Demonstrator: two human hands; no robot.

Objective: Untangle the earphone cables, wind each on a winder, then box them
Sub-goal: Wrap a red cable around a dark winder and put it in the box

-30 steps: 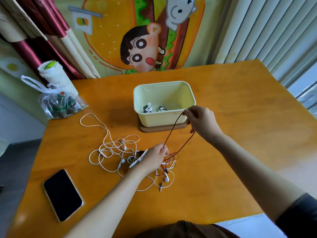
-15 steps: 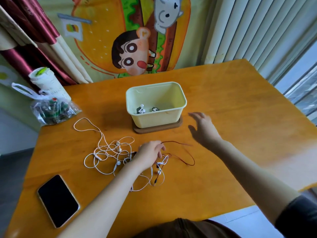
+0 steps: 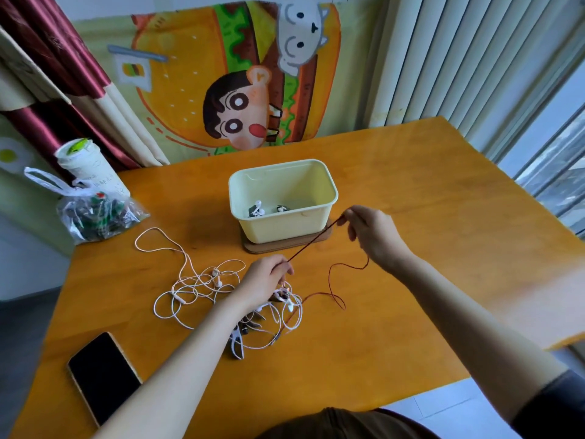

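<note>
Head-worn camera view, looking down at an orange wooden worktop (image 3: 411, 312) and a person's 2 bare forearms.

Half a second earlier the right hand was spread open above the worktop, holding nothing, and the red cable lay slack beside the tangle. At this moment the right hand (image 3: 373, 232) had closed again. Its thumb and forefinger pinched the red cable (image 3: 311, 243), raised just in front of the near right corner of the pale yellow box (image 3: 281, 229). The left hand (image 3: 267, 280), fingers curled, pinched the same cable lower down, at the right edge of the tangle. Between the 2 hands the cable ran straight and taut. Beyond the right hand it fell in a loose loop back onto the worktop and into the knot.

The white cable (image 3: 196, 286) lay in a heap of loops left of the left hand, meeting the red one under that hand. A small black-and-white winder (image 3: 236, 343) lay just beside the left forearm. Inside the box sat 2 small bundles (image 3: 258, 210), probably earphones already wound. A dark phone (image 3: 101, 375) lay at the near left, and a clear plastic bag (image 3: 95, 217) at the far left.

The fresh grip suggested the red cable was being drawn out hand over hand. Untangling appeared unfinished, with winding of this cable not yet begun
</note>
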